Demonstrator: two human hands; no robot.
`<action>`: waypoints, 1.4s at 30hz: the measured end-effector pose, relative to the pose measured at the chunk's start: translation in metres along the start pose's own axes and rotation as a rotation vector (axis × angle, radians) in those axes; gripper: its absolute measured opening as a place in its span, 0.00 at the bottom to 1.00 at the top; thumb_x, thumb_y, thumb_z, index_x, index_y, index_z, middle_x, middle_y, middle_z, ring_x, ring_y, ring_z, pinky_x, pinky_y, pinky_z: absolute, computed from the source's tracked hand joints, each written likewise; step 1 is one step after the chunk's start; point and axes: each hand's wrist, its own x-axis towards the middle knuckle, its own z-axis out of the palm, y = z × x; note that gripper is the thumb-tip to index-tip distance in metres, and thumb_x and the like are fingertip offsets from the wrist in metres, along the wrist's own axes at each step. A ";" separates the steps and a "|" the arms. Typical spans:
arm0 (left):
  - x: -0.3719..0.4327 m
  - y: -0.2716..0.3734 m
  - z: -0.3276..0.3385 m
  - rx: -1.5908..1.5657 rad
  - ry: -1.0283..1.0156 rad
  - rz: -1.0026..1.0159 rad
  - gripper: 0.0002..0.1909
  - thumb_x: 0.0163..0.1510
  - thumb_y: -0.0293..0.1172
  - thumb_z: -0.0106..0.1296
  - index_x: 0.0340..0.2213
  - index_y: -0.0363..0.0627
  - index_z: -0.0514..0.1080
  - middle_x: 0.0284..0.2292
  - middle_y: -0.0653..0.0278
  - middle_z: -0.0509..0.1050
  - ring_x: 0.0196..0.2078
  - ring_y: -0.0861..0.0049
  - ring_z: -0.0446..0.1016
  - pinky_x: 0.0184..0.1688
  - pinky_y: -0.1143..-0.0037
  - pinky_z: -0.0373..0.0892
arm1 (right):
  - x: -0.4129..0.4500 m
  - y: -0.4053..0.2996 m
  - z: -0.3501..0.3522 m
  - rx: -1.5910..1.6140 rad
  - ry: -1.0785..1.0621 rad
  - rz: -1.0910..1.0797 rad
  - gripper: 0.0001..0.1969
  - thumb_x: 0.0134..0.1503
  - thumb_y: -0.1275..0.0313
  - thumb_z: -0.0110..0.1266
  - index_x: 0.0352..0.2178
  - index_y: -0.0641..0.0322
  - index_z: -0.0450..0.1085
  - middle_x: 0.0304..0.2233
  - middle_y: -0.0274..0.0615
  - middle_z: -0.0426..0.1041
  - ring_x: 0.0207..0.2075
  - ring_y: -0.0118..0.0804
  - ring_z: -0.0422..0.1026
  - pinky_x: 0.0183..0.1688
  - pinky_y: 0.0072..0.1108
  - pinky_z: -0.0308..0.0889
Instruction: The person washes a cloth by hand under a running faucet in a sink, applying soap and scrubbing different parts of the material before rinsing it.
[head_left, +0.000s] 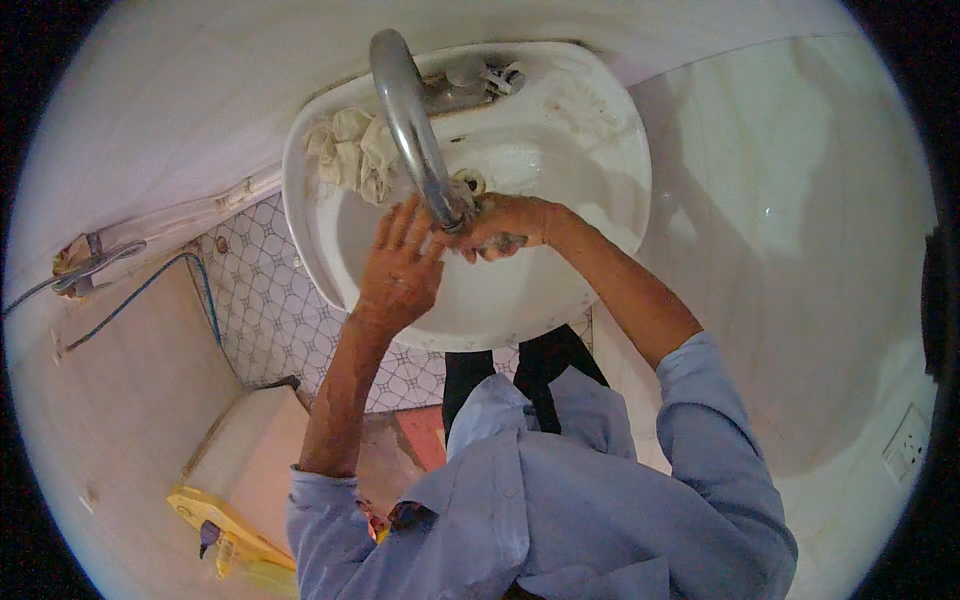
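Note:
Under the outlet of a chrome gooseneck faucet (409, 112), my two hands are close together over a white ceramic washbasin (517, 300). My left hand (401, 270) has its fingers spread and holds nothing; its fingertips reach beside the spout. My right hand (510, 221) has bent fingers just below the outlet, which partly covers it. Something greyish shows by its fingers, and I cannot tell whether it is lather, water or an object. Behind the hands is the drain hole (470, 182). A crumpled off-white cloth (349, 154) lies on the basin's back left side.
A metal tap handle (504, 79) sits on the basin's back ledge. Tiled wall (750, 187) rises close on the right, with a socket plate (906, 446). At left are a blue hose (142, 296), patterned floor tiles (262, 300) and a yellow-edged ledge (232, 525).

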 end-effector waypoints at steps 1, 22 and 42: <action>0.000 -0.001 0.001 0.080 -0.071 0.154 0.25 0.38 0.29 0.59 0.42 0.41 0.69 0.40 0.53 0.70 0.44 0.55 0.69 0.43 0.68 0.71 | 0.000 0.000 0.002 0.127 -0.159 -0.026 0.17 0.42 0.60 0.63 0.31 0.57 0.71 0.19 0.32 0.67 0.15 0.20 0.62 0.13 0.14 0.54; -0.036 -0.039 0.146 -0.464 -0.525 -0.299 0.10 0.39 0.28 0.54 0.28 0.42 0.70 0.20 0.56 0.72 0.18 0.68 0.70 0.21 0.69 0.66 | 0.027 0.034 0.019 -1.437 0.483 -0.189 0.14 0.43 0.70 0.57 0.34 0.63 0.70 0.24 0.50 0.73 0.29 0.47 0.76 0.30 0.38 0.70; -0.004 -0.017 0.022 0.026 -0.099 0.173 0.16 0.40 0.29 0.55 0.35 0.41 0.71 0.36 0.58 0.72 0.44 0.63 0.70 0.41 0.66 0.68 | 0.011 0.018 0.028 0.498 -0.312 0.034 0.07 0.48 0.73 0.55 0.22 0.60 0.64 0.16 0.33 0.62 0.11 0.20 0.55 0.09 0.12 0.47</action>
